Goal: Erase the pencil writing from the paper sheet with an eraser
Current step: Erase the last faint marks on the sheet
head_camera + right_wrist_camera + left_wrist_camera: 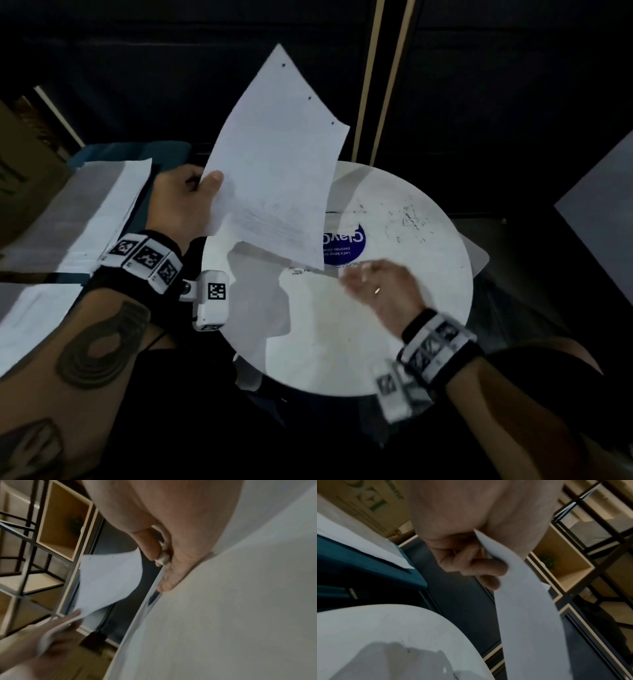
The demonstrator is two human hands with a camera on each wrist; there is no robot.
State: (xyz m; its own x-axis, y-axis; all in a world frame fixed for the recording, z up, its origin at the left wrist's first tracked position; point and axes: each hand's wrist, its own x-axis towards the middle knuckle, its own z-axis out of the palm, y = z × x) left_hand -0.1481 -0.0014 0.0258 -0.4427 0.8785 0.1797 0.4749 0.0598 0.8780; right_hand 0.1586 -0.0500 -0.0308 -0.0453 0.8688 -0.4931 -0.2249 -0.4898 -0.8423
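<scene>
A white paper sheet (274, 171) with faint pencil lines near its lower edge hangs tilted in the air above the round white table (342, 342). My left hand (185, 202) pinches its left edge, thumb on top; the left wrist view shows curled fingers (471, 563) behind the sheet (522, 601). My right hand (380, 284), blurred, sits low on the table below the sheet's bottom corner. In the right wrist view its thumb and fingers (150, 547) pinch a small white eraser (162, 559), with the little-finger side touching the table (223, 615). The sheet (109, 577) is apart from the eraser.
A blue round sticker (346, 245) and dark crumbs (411, 219) lie on the table's far half. Other white papers (85, 212) rest on a teal surface to the left, beside a cardboard box (20, 164). Black-framed shelving (573, 561) stands beyond the table.
</scene>
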